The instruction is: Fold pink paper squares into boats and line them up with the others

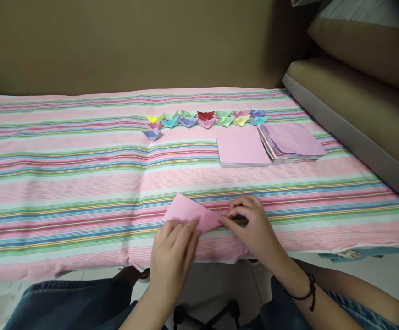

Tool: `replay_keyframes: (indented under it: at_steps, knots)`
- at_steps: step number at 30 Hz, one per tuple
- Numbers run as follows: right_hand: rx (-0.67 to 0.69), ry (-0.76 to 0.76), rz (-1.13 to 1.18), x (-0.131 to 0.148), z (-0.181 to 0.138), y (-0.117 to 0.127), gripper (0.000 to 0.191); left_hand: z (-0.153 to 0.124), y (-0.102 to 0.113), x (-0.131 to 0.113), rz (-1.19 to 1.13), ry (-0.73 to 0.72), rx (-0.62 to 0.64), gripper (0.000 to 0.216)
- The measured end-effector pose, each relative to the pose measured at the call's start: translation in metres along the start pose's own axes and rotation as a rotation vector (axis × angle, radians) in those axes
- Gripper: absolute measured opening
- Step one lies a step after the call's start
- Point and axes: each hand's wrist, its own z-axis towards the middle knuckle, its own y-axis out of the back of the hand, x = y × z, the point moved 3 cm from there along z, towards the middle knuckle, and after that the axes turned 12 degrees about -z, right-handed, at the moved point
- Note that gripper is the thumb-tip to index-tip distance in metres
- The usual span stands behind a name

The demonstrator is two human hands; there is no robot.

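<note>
A folded pink sheet of paper (190,212) lies near the front edge of the striped tablecloth (65,174). My left hand (174,252) rests on its lower left part with fingers stretched flat, pressing it down. My right hand (251,224) is at the sheet's right tip, fingers curled and pinching the paper's corner against the cloth. A black cord bracelet circles my right wrist.
Several small folded paper boats (204,119) in mixed colours stand in rows at the back. A pink paper stack (242,147) and a purple-topped stack (292,141) lie right of centre. Brown cushions (357,101) border the right side; my denim-clad knees sit below the table edge.
</note>
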Motion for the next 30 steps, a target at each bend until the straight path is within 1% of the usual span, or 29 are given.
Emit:
replay_keyframes:
  at_steps: [5,7,9,12,15,17,18,21,30]
  knots:
    - [0.014,-0.023,0.018,0.000,0.000,0.000,0.022,-0.006,0.006,0.005,-0.015,0.044,0.002,0.022]
    - [0.015,-0.026,0.015,0.000,0.000,0.000,0.024,-0.007,0.005,0.007,-0.005,0.037,0.009,0.023]
    - [0.009,-0.020,0.002,0.000,0.000,0.000,0.024,-0.007,0.003,0.006,0.046,-0.027,0.035,0.028]
    - [0.004,-0.007,-0.022,0.000,0.000,0.000,0.024,-0.008,-0.003,0.001,0.202,-0.192,0.086,0.039]
    - [0.003,-0.008,-0.016,0.001,0.000,0.000,0.023,-0.009,-0.012,-0.006,0.319,-0.300,0.158,0.041]
    - [0.003,-0.015,-0.008,0.001,0.001,0.000,0.023,-0.009,-0.017,-0.010,0.353,-0.288,0.201,0.041]
    - [0.004,-0.018,-0.007,0.002,0.001,0.000,0.022,-0.009,-0.019,-0.012,0.367,-0.265,0.202,0.041]
    - [0.006,-0.025,-0.014,0.002,0.000,0.000,0.022,-0.007,-0.022,-0.016,0.392,-0.211,0.179,0.042]
    - [-0.023,-0.019,-0.060,0.001,-0.003,-0.002,0.020,-0.006,-0.022,-0.017,0.393,-0.186,0.164,0.043]
